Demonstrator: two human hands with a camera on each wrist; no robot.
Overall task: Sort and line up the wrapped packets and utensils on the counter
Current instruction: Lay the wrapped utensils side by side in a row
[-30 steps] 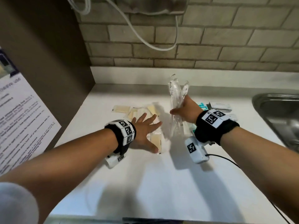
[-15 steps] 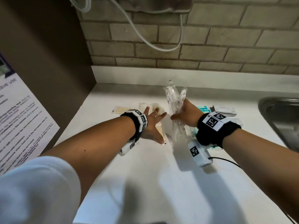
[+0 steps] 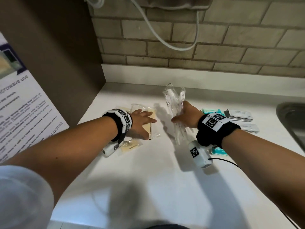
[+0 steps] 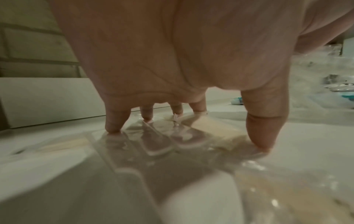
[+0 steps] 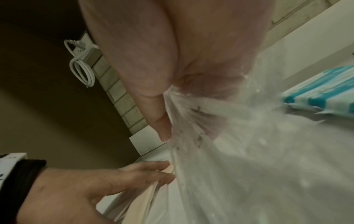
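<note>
On the white counter (image 3: 148, 179) lie several clear-wrapped packets with pale yellow contents (image 3: 152, 115). My left hand (image 3: 142, 122) lies spread over them, and its fingertips (image 4: 113, 128) press down on the wrappers (image 4: 210, 125). One more yellow packet (image 3: 130, 147) lies just under my left wrist. My right hand (image 3: 186, 116) grips a bundle of clear-wrapped white utensils (image 3: 173, 103), which stands nearly upright with its lower ends on the counter. In the right wrist view the thumb (image 5: 153, 109) clamps the crinkled wrappers (image 5: 220, 121).
Teal-striped packets (image 3: 212, 111) and a stack of white sachets (image 3: 239, 114) lie to the right of my right hand. A steel sink (image 3: 293, 123) sits at the far right. A brown cabinet side (image 3: 49, 63) with a notice (image 3: 21, 116) bounds the left; a brick wall (image 3: 198, 47) stands behind.
My left hand has slid away from me and to the left across the yellow packets. My right hand keeps hold of the utensil bundle in about the same spot.
</note>
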